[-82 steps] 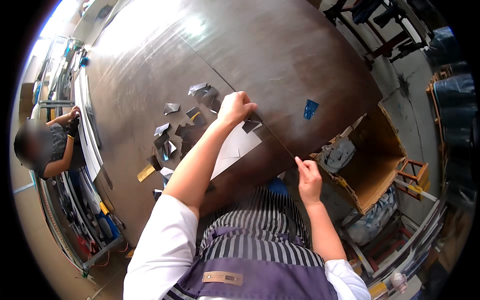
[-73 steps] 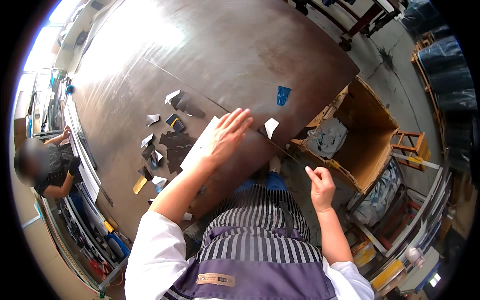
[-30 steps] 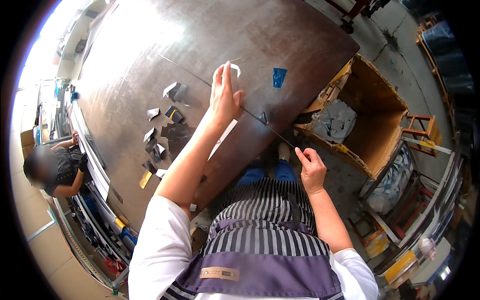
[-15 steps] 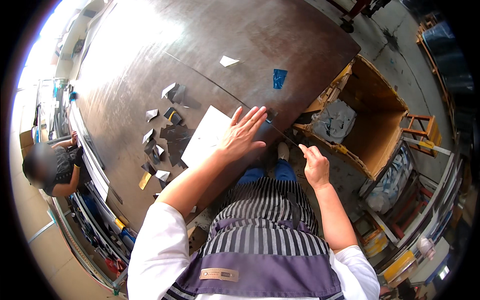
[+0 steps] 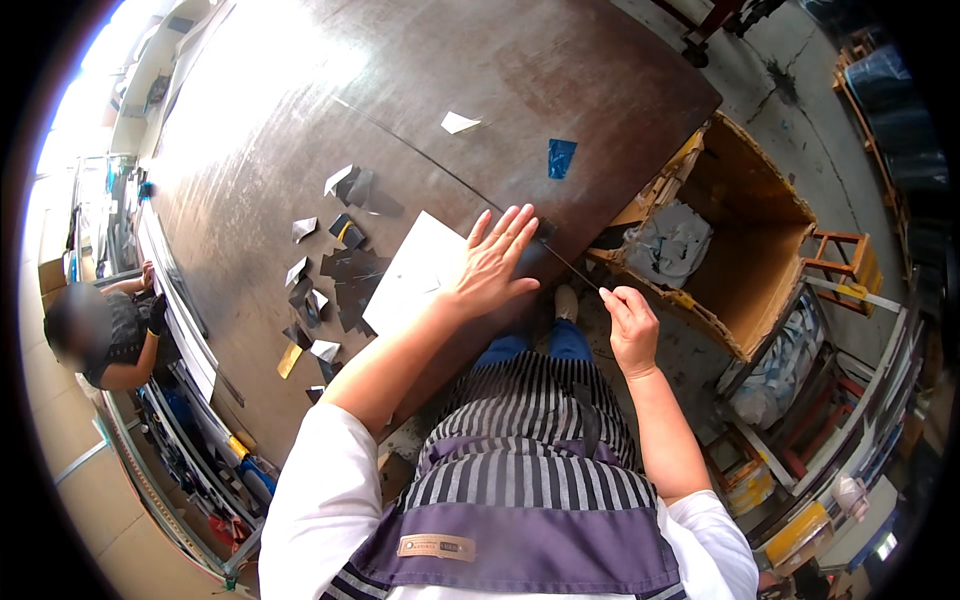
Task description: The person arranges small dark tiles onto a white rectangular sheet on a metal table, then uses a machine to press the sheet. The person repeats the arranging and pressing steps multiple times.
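My left hand (image 5: pixel 492 265) lies flat with fingers spread on the near edge of a big brown table (image 5: pixel 300 110). Its palm rests on the corner of a white sheet (image 5: pixel 410 275), and its fingertips reach a small dark piece (image 5: pixel 545 228). My right hand (image 5: pixel 630 325) hovers off the table's edge, with finger and thumb pinched on a thin dark thread (image 5: pixel 572 267). The thread runs up under my left fingers and on across the table. A small white scrap (image 5: pixel 460 122) and a blue scrap (image 5: pixel 561 158) lie farther out.
Several dark and white cut scraps (image 5: pixel 335 275) lie left of the sheet. An open cardboard box (image 5: pixel 745 215) holding light cloth stands right of the table. Another person (image 5: pixel 100 330) leans at the table's left side beside shelves of tools. Crates stand at the right.
My left hand, raised over the far table with the small white scrap, has left it there and come back flat onto the white sheet. My right hand stays pinched beside the edge.
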